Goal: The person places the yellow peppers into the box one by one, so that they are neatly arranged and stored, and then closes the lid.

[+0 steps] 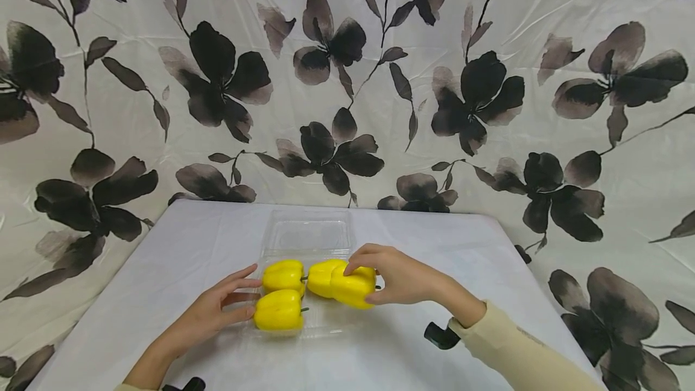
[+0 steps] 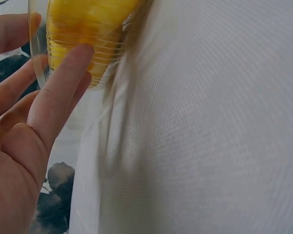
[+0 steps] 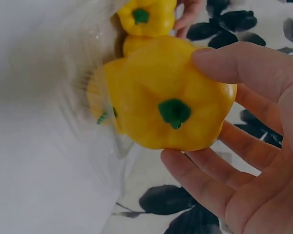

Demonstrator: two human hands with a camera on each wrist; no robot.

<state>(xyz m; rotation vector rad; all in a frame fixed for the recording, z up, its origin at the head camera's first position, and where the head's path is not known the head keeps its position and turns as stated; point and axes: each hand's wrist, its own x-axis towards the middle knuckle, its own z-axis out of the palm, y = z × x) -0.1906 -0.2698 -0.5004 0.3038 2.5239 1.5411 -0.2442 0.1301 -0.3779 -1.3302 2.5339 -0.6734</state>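
Observation:
My right hand [image 1: 404, 276] holds a yellow bell pepper [image 1: 354, 289] between thumb and fingers, its green stem toward the wrist in the right wrist view. Partly hidden behind it sits another yellow bell pepper [image 1: 320, 279]. Two more, an upper-left bell pepper [image 1: 281, 275] and a lower-left bell pepper [image 1: 278, 312], lie in the left part of a clear plastic clamshell container [image 1: 331, 327]. At the container's left side, my left hand [image 1: 217, 306] has its fingers extended, the fingertips touching the ribbed wall and rim in the left wrist view.
The container's clear lid [image 1: 308, 235] lies folded back toward the table's far edge. A white cloth covers the table [image 1: 206, 234]. Behind it hangs a white curtain [image 1: 402, 125] with dark flowers. Black bands [image 1: 441, 335] show near both wrists.

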